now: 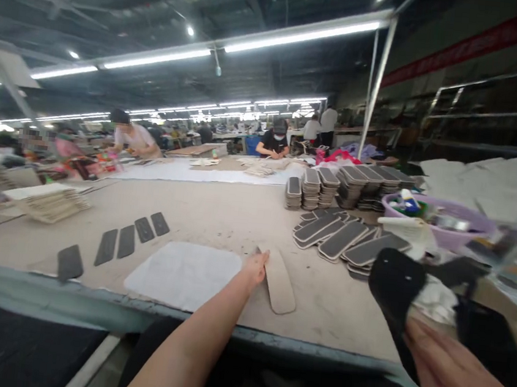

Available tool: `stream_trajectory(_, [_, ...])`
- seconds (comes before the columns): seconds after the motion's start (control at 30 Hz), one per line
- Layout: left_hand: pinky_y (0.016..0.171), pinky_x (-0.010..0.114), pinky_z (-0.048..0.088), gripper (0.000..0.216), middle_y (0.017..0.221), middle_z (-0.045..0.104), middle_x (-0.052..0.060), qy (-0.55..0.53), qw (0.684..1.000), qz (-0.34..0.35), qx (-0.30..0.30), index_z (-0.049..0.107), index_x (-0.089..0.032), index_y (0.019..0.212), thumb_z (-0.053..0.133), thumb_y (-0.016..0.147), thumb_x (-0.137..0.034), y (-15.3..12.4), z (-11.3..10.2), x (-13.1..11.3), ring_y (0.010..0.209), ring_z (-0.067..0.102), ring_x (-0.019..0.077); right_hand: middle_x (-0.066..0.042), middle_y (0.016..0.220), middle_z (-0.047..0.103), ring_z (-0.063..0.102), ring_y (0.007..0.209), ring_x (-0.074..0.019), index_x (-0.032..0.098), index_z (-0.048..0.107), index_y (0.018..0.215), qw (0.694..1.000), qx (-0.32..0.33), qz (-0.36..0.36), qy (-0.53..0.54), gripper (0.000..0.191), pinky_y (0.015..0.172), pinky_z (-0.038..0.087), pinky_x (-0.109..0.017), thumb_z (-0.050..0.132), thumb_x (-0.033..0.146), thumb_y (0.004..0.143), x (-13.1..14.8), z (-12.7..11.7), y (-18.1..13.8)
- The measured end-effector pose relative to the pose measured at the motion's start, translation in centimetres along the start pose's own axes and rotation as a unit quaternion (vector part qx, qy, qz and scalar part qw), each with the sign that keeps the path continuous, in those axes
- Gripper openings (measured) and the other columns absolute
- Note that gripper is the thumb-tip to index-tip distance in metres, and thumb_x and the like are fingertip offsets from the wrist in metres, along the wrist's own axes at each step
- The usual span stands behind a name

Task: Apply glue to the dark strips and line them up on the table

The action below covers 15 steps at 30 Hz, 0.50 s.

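My left hand (256,268) is stretched over the table, its fingers pinched on the upper left edge of a beige oblong panel (282,285). A dark tip shows just behind those fingers. Left of it lies a white rounded sheet (180,274). At the lower right, my right hand (456,374) has its fingers closed against a black oblong panel (392,306) that appears tilted up; its thumb is hidden. Crumpled white material (436,299) sits by those fingertips, with another black piece (488,334) beyond.
Several dark panels (126,241) lie in a row at left. Fanned grey panels with pale edges (342,238) and upright stacks (311,188) stand at right, near a purple basin (459,238). A pale stack (49,202) is far left. Other people work behind.
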State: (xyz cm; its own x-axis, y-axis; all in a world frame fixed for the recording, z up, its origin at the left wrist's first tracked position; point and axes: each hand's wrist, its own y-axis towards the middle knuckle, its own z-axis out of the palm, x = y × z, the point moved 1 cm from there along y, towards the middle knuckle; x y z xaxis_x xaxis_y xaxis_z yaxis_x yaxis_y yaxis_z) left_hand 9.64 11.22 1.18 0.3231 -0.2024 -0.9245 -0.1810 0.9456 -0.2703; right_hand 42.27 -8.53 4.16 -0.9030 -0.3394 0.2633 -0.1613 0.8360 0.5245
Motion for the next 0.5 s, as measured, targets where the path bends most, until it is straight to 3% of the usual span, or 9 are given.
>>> stream_trajectory(0.07, [0.105, 0.045, 0.040, 0.028, 0.110, 0.068, 0.020, 0.044, 0.998, 0.028, -0.030, 0.063, -0.010, 0.094, 0.076, 0.070, -0.016, 1.6, -1.1, -1.0, 0.122, 0.053, 0.0344, -0.002, 0.137, 0.052, 0.053, 0.119, -0.0296, 0.034, 0.029, 0.149, 0.996, 0.005, -0.082, -0.042, 0.068, 0.097, 0.051, -0.046, 0.040, 0.020, 0.084, 3.6, 2.5, 3.9])
stream_trajectory(0.2, [0.115, 0.040, 0.024, 0.038, 0.133, 0.057, 0.019, 0.113, 0.989, 0.087, -0.037, 0.065, -0.011, 0.105, 0.076, 0.069, -0.018, 1.6, -3.1, -2.8, 0.134, 0.041, 0.0309, -0.008, 0.127, 0.060, 0.058, 0.109, -0.0278, 0.019, 0.052, 0.136, 0.981, 0.056, -0.151, -0.111, 0.063, 0.092, 0.053, -0.041, 0.038, 0.005, 0.076, 8.3, 9.1, 7.1])
stream_trajectory(0.3, [0.116, 0.035, 0.024, 0.033, 0.130, 0.061, 0.013, 0.182, 0.969, 0.157, 0.060, 0.069, -0.017, 0.106, 0.073, 0.074, -0.024, -1.8, -3.9, -2.4, 0.130, 0.047, 0.0268, -0.009, 0.125, 0.061, 0.059, 0.106, -0.0277, 0.018, 0.058, 0.128, 0.969, 0.100, -0.181, -0.137, 0.057, 0.084, 0.056, -0.040, 0.039, 0.002, 0.077, 8.6, 13.9, 6.1])
stream_trajectory(0.33, [0.116, 0.036, 0.024, 0.033, 0.130, 0.061, 0.011, 0.224, 0.947, 0.199, 0.119, 0.070, -0.019, 0.108, 0.071, 0.076, -0.027, -3.4, -4.1, -1.9, 0.130, 0.047, 0.0269, -0.009, 0.124, 0.062, 0.060, 0.106, -0.0274, 0.018, 0.059, 0.127, 0.968, 0.106, -0.185, -0.136, 0.056, 0.082, 0.057, -0.040, 0.040, 0.002, 0.077, 8.2, 15.2, 5.4])
stream_trajectory(0.4, [0.115, 0.044, 0.023, 0.042, 0.135, 0.056, 0.012, 0.316, 0.872, 0.287, 0.240, 0.065, -0.022, 0.121, 0.065, 0.082, -0.036, -6.9, -4.6, -0.1, 0.135, 0.041, 0.0303, -0.009, 0.124, 0.062, 0.058, 0.111, -0.0268, 0.020, 0.061, 0.124, 0.970, 0.111, -0.184, -0.114, 0.055, 0.085, 0.056, -0.041, 0.039, 0.003, 0.076, 7.0, 17.1, 3.9])
stream_trajectory(0.5, [0.113, 0.058, 0.017, 0.058, 0.142, 0.048, 0.015, 0.413, 0.785, 0.340, 0.311, 0.051, -0.021, 0.137, 0.050, 0.088, -0.051, -10.8, -5.7, 3.0, 0.138, 0.034, 0.0378, -0.009, 0.133, 0.055, 0.053, 0.120, -0.0311, 0.024, 0.060, 0.124, 0.977, 0.103, -0.187, -0.019, 0.044, 0.090, 0.052, -0.049, 0.041, 0.021, 0.084, 5.2, 18.7, 2.6])
